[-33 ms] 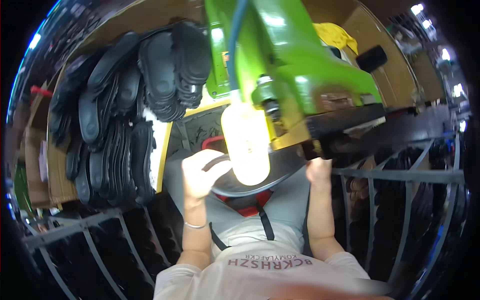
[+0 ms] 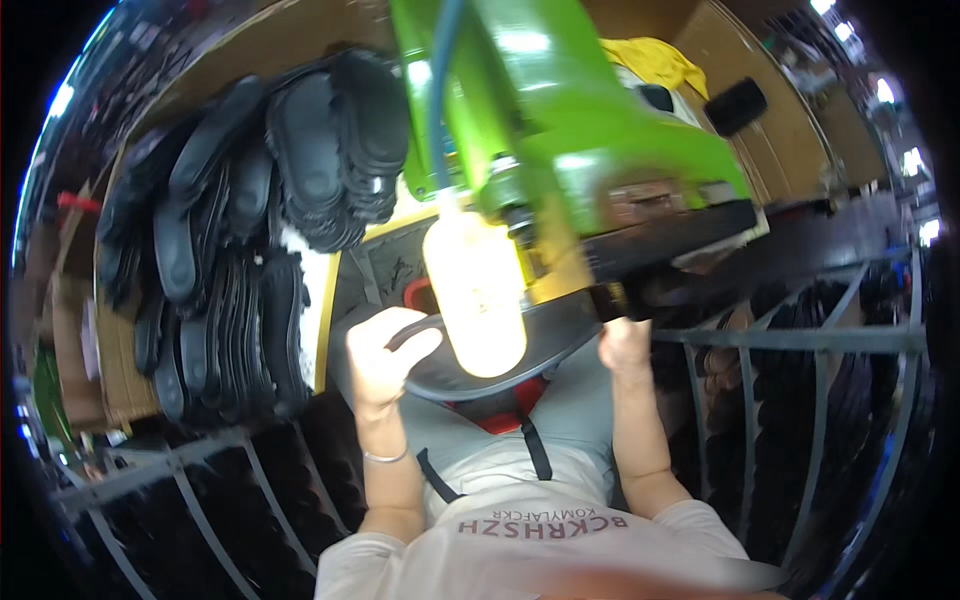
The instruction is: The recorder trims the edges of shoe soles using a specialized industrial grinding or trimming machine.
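Note:
A black shoe sole [image 2: 556, 332] is held flat in front of me, under the head of a green machine [image 2: 560, 130]. My left hand [image 2: 383, 352] grips the sole's left end, thumb on top. My right hand [image 2: 624, 346] holds its right end, right below the machine's dark lower part. A glaring white lamp [image 2: 476, 292] hangs from the machine over the middle of the sole and hides part of it. A bracelet sits on my left wrist.
Several black soles [image 2: 250, 250] lie stacked on a table to the left. Grey metal rack bars [image 2: 760, 340] with more dark soles stand at the right, and another rack [image 2: 190, 480] at the lower left. A yellow cloth [image 2: 645, 60] lies behind the machine.

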Action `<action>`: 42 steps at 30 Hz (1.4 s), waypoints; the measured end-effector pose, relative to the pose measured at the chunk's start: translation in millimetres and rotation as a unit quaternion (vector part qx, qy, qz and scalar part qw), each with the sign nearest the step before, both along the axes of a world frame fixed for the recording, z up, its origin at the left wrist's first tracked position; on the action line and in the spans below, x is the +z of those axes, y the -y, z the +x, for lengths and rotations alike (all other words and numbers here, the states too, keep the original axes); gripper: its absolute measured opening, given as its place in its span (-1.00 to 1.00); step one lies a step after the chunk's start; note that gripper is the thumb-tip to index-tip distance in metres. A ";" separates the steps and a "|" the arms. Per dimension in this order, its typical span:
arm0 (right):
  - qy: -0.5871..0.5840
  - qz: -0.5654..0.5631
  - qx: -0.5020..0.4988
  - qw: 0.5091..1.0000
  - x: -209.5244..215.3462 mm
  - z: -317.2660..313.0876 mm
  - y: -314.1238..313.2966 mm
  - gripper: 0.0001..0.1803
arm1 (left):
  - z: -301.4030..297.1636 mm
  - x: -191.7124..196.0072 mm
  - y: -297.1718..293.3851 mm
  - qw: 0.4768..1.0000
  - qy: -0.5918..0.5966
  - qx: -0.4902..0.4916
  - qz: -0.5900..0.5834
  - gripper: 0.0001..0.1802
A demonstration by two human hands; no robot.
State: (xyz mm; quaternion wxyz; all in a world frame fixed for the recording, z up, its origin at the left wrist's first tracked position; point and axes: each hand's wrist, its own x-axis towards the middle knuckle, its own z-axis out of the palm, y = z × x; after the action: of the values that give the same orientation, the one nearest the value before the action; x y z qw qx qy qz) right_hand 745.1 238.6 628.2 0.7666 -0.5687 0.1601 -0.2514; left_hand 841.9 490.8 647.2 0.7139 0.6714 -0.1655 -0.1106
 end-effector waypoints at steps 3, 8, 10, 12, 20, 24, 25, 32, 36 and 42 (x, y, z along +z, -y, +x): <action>0.012 -0.008 0.044 0.999 10.1 3.8 -34.4 -0.74 | -1.0 -30.0 -44.7 0.999 0.021 0.029 0.023 -0.87; 0.020 -0.067 0.087 0.994 2.6 12.9 -30.6 -0.67 | -50.6 -52.7 -45.1 0.983 -0.129 -0.097 0.089 -0.82; 0.040 -0.057 0.061 0.996 4.6 19.1 -33.9 -0.54 | -73.2 -81.1 -35.6 0.974 -0.063 -0.126 0.176 -0.80; 0.052 -0.050 0.051 0.996 13.3 25.1 -35.9 -0.50 | -97.1 -84.8 -0.5 0.973 -0.012 -0.122 0.197 -0.78; -0.056 -0.300 0.132 0.943 45.2 5.7 -4.0 -0.55 | -96.4 -82.9 37.9 0.966 -0.001 -0.195 0.170 -0.69; 0.028 -0.274 -0.257 0.926 91.7 -13.3 64.4 -0.68 | 4.1 -88.3 3.3 0.994 0.075 0.068 0.049 -0.65; 0.088 -0.274 -0.368 0.884 100.8 -10.1 80.9 -0.69 | 42.3 -111.4 -32.2 0.920 -0.127 0.107 -0.355 -0.75; -0.034 -0.414 -0.370 0.831 28.5 112.5 127.0 -0.45 | 220.9 -69.9 -31.5 0.821 0.395 0.312 0.269 -0.51; -0.056 -0.410 -0.343 0.843 -12.5 106.0 145.2 -0.48 | 187.3 -53.0 26.9 0.762 0.326 0.329 0.452 -0.49; -0.079 -0.436 -0.337 0.831 -22.1 100.8 143.7 -0.40 | 160.7 -3.5 63.8 0.787 0.285 0.287 0.465 -0.11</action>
State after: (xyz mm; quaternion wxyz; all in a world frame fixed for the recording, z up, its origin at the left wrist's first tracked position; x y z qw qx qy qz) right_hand 845.9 94.9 606.1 0.2913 -0.7725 0.2753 -0.4925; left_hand 1002.6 427.0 643.7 0.2345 0.9395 -0.0897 0.2329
